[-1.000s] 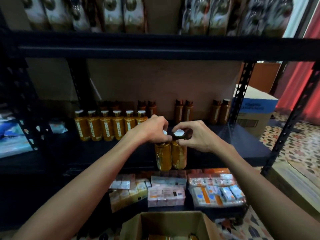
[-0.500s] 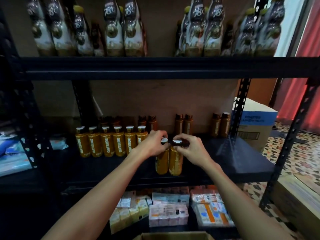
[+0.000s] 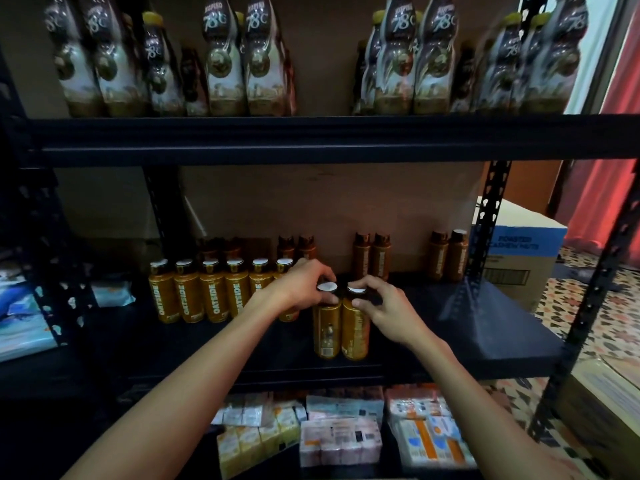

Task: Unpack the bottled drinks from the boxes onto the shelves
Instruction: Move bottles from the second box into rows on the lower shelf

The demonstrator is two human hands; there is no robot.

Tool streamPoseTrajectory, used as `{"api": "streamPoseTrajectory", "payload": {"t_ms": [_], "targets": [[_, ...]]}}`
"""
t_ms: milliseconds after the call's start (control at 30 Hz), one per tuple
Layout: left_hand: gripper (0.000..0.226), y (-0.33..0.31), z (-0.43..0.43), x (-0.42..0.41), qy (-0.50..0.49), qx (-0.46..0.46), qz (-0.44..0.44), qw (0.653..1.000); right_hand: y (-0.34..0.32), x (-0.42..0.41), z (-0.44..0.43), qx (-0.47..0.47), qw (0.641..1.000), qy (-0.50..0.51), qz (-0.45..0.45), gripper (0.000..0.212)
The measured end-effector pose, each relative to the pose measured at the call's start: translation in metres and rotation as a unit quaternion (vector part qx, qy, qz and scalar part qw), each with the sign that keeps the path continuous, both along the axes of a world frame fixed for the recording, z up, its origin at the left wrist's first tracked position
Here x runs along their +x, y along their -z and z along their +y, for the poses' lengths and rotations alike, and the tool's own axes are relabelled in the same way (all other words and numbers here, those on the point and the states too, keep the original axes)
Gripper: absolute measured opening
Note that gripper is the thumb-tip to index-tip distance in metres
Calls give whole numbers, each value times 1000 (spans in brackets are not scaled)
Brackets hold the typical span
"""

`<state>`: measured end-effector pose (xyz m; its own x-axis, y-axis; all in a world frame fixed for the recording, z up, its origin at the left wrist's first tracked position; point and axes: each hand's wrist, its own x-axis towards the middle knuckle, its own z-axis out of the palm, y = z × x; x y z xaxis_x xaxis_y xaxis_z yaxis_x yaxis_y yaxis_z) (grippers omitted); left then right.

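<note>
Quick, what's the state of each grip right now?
Left grip: holds the left gold bottle by its neck.
Right grip: holds the right gold bottle by its neck.

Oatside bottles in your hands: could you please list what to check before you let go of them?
1. Left hand grips the left bottle by its cap: ok.
2. Right hand grips the right bottle by its cap: ok.
3. Both bottles upright, side by side: ok.
4. Bases seated on the middle shelf: cannot tell.
5. Bare shelf to the right of the Oatside row: ok.
</note>
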<state>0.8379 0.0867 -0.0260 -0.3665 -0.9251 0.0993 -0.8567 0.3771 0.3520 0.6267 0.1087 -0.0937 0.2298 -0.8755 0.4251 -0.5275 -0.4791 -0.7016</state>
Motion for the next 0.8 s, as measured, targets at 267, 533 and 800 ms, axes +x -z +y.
{"api": "streamPoseTrajectory", "payload": {"t_ms": [267, 533, 800], "targets": [[52, -6, -1, 1, 48, 23, -49, 997, 15, 5, 0, -16, 997, -5, -72, 24], [52, -11, 3, -6, 35, 22, -57, 998, 17, 6, 1, -26, 997, -3, -79, 23], [56, -10, 0, -7, -22, 16, -34, 999, 15, 11, 6, -23, 996, 10, -81, 29]]}}
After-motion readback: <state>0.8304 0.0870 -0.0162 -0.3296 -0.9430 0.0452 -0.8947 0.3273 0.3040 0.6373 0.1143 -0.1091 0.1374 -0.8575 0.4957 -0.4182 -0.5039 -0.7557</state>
